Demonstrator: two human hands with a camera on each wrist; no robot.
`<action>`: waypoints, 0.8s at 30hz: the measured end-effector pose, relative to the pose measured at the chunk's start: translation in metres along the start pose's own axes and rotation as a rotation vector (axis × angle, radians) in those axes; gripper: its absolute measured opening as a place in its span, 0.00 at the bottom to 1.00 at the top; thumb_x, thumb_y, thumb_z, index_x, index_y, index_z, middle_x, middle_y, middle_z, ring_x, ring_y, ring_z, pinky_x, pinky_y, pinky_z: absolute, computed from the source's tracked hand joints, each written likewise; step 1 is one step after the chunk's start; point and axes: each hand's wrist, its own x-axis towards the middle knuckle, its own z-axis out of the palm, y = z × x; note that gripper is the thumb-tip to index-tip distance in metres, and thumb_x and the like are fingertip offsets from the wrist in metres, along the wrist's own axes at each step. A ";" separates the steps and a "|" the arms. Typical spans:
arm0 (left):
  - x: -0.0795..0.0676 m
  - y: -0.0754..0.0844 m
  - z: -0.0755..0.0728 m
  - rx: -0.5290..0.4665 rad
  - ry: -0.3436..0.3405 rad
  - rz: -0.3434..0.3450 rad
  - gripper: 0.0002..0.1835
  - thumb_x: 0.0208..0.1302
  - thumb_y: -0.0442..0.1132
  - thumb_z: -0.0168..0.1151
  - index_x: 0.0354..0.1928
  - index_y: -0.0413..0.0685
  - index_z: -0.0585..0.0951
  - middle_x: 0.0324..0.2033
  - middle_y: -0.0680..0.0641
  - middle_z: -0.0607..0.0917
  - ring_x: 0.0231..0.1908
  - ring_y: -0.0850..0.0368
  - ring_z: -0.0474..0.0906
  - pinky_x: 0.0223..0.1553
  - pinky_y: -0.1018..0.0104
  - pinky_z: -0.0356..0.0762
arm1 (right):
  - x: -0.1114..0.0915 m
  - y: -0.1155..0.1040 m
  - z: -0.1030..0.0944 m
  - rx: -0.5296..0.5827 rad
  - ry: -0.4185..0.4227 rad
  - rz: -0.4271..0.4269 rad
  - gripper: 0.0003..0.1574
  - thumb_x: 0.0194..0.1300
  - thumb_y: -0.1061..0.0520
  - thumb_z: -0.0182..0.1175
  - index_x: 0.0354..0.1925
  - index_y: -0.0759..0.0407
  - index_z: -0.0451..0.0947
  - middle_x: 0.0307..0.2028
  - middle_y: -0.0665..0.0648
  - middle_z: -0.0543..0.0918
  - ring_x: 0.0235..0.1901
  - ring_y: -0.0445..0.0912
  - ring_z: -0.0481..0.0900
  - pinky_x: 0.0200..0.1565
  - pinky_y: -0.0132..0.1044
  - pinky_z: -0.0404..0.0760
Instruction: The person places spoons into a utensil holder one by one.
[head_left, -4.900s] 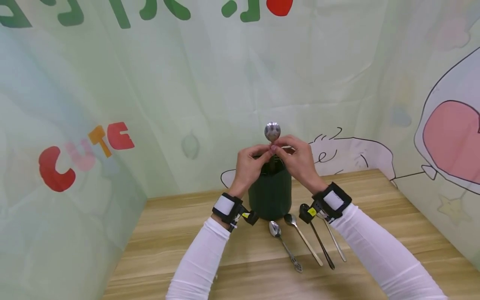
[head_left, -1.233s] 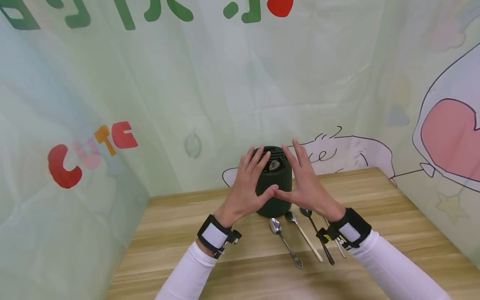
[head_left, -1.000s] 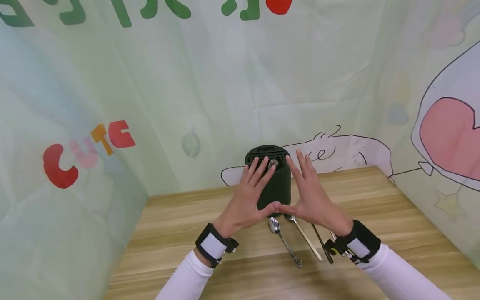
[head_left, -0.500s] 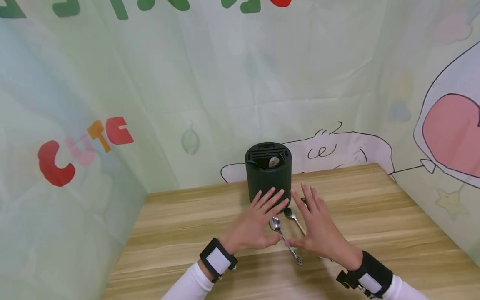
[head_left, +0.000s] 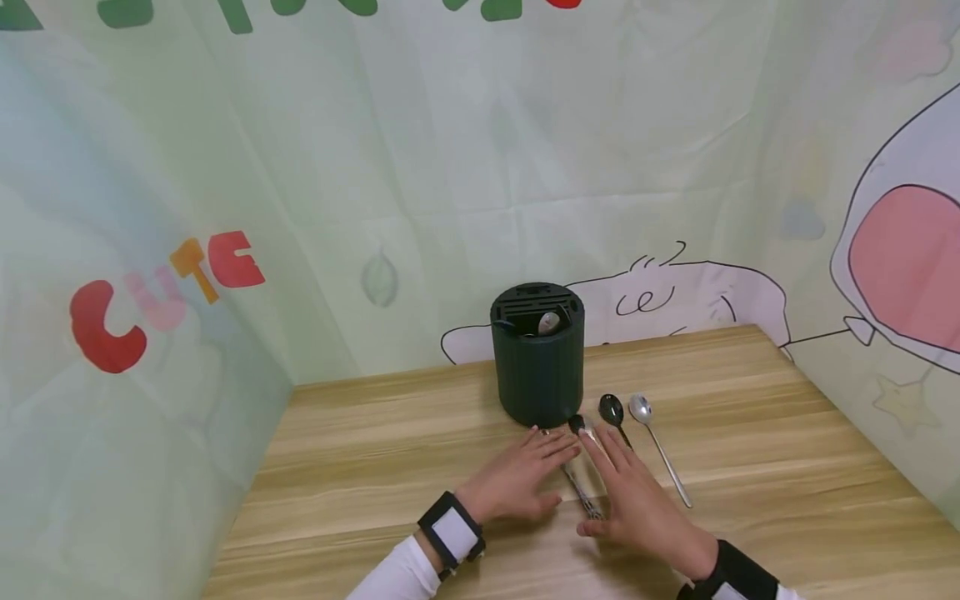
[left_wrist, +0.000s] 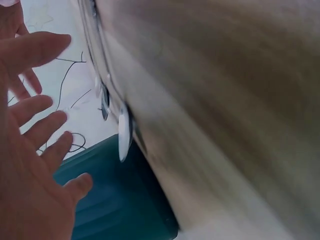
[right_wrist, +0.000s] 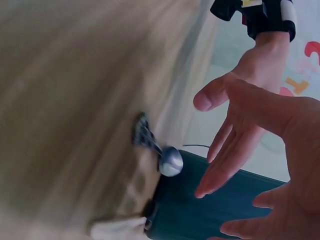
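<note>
My left hand [head_left: 517, 479] hovers, fingers extended, over the spoon with the ornate handle [head_left: 581, 493], hiding most of its bowl. Spread fingers also show on my right hand [head_left: 641, 512], which is above the spoon with a dark bowl [head_left: 576, 423] and covers much of its handle. Neither hand holds anything; the right wrist view shows a gap between the ornate spoon [right_wrist: 171, 161] and both hands. To the right lie a black spoon [head_left: 611, 408], its handle partly hidden, and a slim silver spoon [head_left: 660, 450]. Behind them stands a dark green utensil holder [head_left: 538, 383] with a spoon [head_left: 548, 323] inside.
The wooden table [head_left: 360, 483] extends on both sides of the hands. A printed cloth backdrop [head_left: 420, 208] rises along its back and sides. The holder's top has a slotted section [head_left: 536, 302] behind the larger opening.
Earlier both hands pinched a spoon upright above the holder. That spoon now sits down inside it. Both hands have let go and moved back and down, over the spoons on the table.
</note>
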 end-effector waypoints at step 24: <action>0.007 0.003 0.014 0.027 -0.033 0.022 0.18 0.61 0.46 0.67 0.53 0.56 0.83 0.53 0.56 0.83 0.59 0.61 0.75 0.70 0.59 0.64 | 0.000 0.004 0.024 -0.030 -0.140 0.000 0.33 0.48 0.53 0.77 0.52 0.62 0.80 0.48 0.56 0.81 0.48 0.50 0.80 0.48 0.48 0.81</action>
